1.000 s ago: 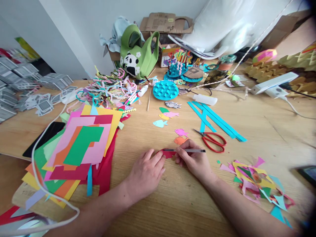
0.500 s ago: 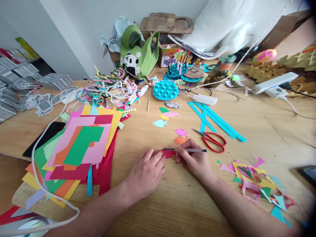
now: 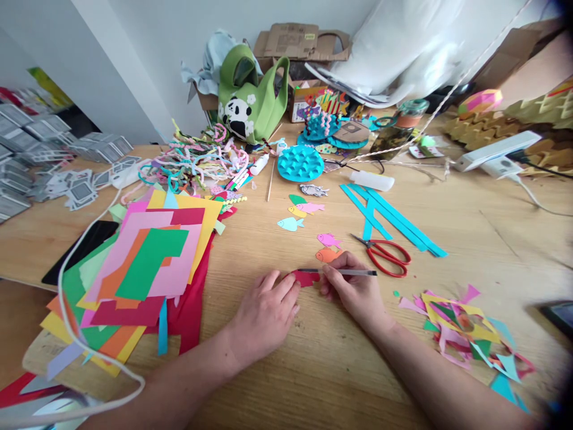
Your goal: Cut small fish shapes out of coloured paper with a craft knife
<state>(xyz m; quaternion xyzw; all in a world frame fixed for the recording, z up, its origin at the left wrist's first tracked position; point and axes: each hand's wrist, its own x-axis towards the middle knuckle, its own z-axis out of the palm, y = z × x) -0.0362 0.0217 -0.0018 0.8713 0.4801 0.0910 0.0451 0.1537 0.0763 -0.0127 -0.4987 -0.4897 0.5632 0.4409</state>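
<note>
A red paper piece point(image 3: 308, 279), apparently a fish cut-out, lies on the table between my two hands. My left hand point(image 3: 268, 304) rests flat with its fingertips pressing the left end of that paper. My right hand point(image 3: 351, 289) grips a slim dark pen point(image 3: 353, 272), its tip at the red paper; the fingers hide part of the paper's right end. Just beyond are an orange paper fish point(image 3: 328, 255) and a magenta one point(image 3: 329, 240). Red-handled scissors point(image 3: 387, 257) lie to the right of the pen, blades pointing away to the left.
Coloured paper sheets point(image 3: 152, 263) are heaped at left, near a white cable point(image 3: 67, 298). Paper scraps point(image 3: 470, 328) lie at right. Farther back are blue strips point(image 3: 394, 215), a light-blue fish point(image 3: 290, 224), a blue scaled disc point(image 3: 299, 163), a glue bottle point(image 3: 372, 180) and a green bag point(image 3: 253, 101).
The pen and my right fingers have shifted very slightly to the right over the red paper. My left hand has stayed in place.
</note>
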